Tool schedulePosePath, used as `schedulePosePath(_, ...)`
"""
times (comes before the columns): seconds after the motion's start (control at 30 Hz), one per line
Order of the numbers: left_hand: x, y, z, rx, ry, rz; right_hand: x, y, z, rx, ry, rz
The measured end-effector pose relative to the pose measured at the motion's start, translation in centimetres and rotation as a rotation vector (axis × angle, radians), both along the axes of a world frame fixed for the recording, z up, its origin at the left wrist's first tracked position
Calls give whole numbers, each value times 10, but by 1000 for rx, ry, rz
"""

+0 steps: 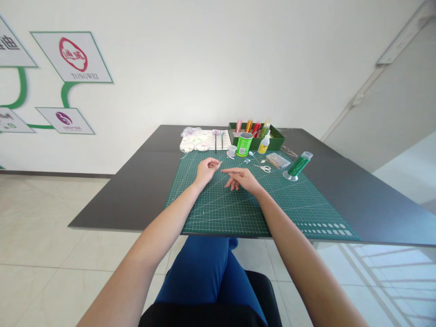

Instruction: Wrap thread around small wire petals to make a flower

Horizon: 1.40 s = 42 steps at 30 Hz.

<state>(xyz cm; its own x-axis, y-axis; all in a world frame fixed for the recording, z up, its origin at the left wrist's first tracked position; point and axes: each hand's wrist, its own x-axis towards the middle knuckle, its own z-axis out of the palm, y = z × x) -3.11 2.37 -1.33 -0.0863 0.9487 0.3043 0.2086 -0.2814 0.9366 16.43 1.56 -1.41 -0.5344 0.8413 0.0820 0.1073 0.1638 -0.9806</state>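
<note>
Green cutting mat (225,213) with white grid

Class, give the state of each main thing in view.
left hand, pinching a small thin item
right hand, index finger extended
scissors, lying flat
glue bottle, upright
green can, upright, open-topped
green tube, standing on end
dark-green box, open
cutting mat, lying flat

White-handled scissors (265,169) lie beyond and to the right of the fingers (232,171). Farther right of the fingers, a clear case (277,161) lies near a spool wound in green (299,166), which stands on its flange. Beyond the fingers stand a bright green can (244,145), a yellow-labelled nozzle bottle (263,146) and a dark green box (277,143) holding coloured spools (249,126). Far left of the fingers, a "TONGWEI" sign (73,56) is on the white wall (187,54).
</note>
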Motion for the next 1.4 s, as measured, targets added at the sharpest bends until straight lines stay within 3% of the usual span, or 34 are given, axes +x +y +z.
schedulePosePath(0.57, 0, -1, 0, -23, 59, 5, -1, -1, 1, 6, 10, 1)
schedulePosePath(0.83, 3, -7, 2, 97, 336, -50, 0, 2, -1, 4, 17, 6)
schedulePosePath(1.07, 8, -14, -1, 225, 692, -213, -1, 5, -6, 4, -6, 20)
schedulePosePath(1.4, 7, -11, -2, 241, 756, -241, -3, 3, -5, 5, -13, 9)
